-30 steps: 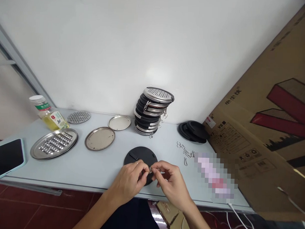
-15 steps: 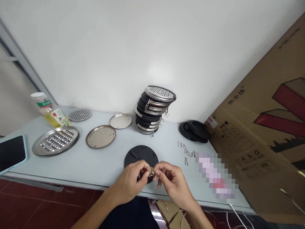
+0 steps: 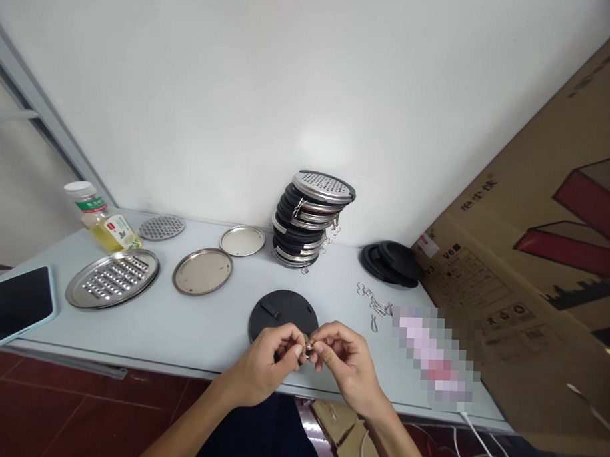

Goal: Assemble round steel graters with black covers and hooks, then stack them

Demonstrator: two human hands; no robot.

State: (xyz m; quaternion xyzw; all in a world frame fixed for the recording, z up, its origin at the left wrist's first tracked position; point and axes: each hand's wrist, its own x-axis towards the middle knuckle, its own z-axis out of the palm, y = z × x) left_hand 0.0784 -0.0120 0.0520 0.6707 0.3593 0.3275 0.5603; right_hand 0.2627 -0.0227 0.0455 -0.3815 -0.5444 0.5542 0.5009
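Both hands meet over the near edge of a round black plastic disc [image 3: 285, 311] lying on the table. My left hand [image 3: 275, 354] pinches a small shiny metal piece [image 3: 308, 348] between thumb and index finger. From the other side my right hand [image 3: 343, 360] pinches the same piece. Fingers cover most of it, so its exact shape is hard to make out. Several loose wire clips [image 3: 375, 304] lie on the table to the right of the disc.
Behind the disc leans a stack of round graters [image 3: 312, 222]. Left are metal discs [image 3: 202, 271], a grater plate [image 3: 112, 278], a perforated plate [image 3: 162, 227], a bottle [image 3: 105, 218] and a phone [image 3: 19, 305]. Right are black discs [image 3: 391, 263] and a cardboard box [image 3: 523, 276].
Both hands stay pinched on the small metal piece, with a slight shift in the fingers. The whole view has moved a little. Things on the table lie as before.
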